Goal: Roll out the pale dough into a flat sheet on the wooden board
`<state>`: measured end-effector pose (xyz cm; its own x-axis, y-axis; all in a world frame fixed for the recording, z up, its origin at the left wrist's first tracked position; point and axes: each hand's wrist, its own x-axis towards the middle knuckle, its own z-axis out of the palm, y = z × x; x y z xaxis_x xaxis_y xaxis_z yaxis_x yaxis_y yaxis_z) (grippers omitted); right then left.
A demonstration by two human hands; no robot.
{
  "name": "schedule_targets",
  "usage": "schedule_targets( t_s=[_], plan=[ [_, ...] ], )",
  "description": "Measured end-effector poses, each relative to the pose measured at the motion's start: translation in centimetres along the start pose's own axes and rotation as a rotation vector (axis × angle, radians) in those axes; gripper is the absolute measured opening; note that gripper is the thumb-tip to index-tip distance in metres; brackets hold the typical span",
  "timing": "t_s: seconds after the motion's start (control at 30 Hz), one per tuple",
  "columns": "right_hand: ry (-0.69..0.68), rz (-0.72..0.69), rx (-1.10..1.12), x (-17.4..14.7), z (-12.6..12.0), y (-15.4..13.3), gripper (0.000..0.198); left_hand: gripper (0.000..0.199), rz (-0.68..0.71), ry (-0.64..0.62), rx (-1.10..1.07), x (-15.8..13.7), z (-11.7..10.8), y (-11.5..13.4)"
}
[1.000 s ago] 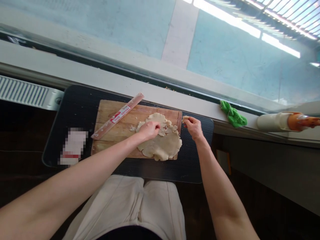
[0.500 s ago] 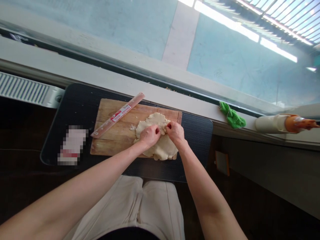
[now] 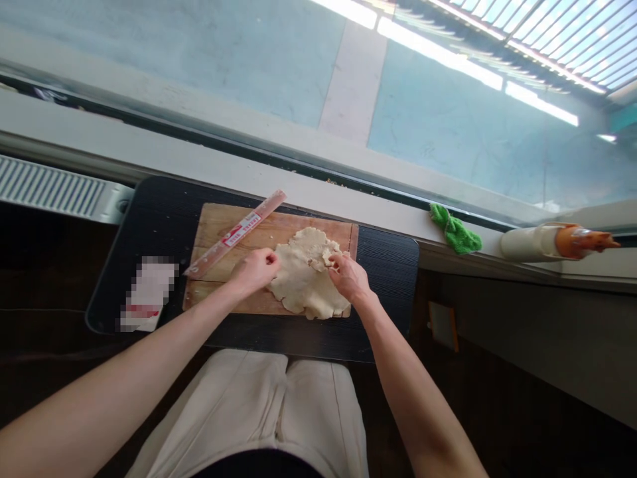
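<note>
A flattened, ragged-edged sheet of pale dough (image 3: 308,285) lies on the wooden board (image 3: 213,289), some broken bits heaped on its upper part. My right hand (image 3: 351,277) reaches over the dough's right side, thumb and fingertips pinching a small lump at that heap. By the dough's left edge, my left hand (image 3: 255,269) is closed, its fingertips curled together; whether anything is between them cannot be seen. Slanting across the board's upper left is a long, pinkish, see-through strip (image 3: 206,255) with a red and white label.
The board rests on a black table (image 3: 388,292) against a white windowsill (image 3: 378,212). A blurred-out pale rectangle (image 3: 152,285) lies on the table's left. On the sill are a green cloth (image 3: 455,229) and a cream bottle (image 3: 527,243) with an orange top. A radiator (image 3: 54,189) stands left.
My left hand has moved left, from the dough's middle to its left edge. My right hand stays over the dough, its fingers slightly lower. The broken bits on top are now uncovered.
</note>
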<state>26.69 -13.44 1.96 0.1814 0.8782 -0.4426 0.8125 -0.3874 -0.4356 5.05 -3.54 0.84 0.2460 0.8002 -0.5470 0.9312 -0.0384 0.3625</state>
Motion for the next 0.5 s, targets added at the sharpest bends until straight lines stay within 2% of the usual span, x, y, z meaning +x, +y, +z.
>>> schedule_targets(
  t_s=[0.07,0.13,0.23,0.33,0.4,0.5],
  plan=[
    [0.04,0.013,0.038,-2.8,0.7,0.0,0.023,0.025,-0.072,-0.006,0.043,-2.1,0.0,-1.8],
    [-0.018,0.096,0.057,-5.8,2.3,0.0,0.018,0.025,-0.107,-0.086,0.015,-4.4,1.3,-2.5],
    [-0.156,0.342,0.164,-9.0,5.6,0.1,0.026,0.026,-0.269,-0.332,-0.306,-7.5,4.8,-1.8],
    [-0.132,0.57,0.46,-10.1,8.5,0.1,0.036,0.026,-0.458,-0.472,-0.625,-9.3,8.0,-0.2],
    [-0.11,0.665,0.69,-10.3,9.8,-0.2,0.038,0.029,-0.503,-0.485,-0.717,-9.9,9.1,0.8],
    [-0.071,0.737,1.023,-10.2,11.0,-0.6,0.037,0.034,-0.576,-0.484,-0.83,-10.0,10.0,1.9]
  ],
)
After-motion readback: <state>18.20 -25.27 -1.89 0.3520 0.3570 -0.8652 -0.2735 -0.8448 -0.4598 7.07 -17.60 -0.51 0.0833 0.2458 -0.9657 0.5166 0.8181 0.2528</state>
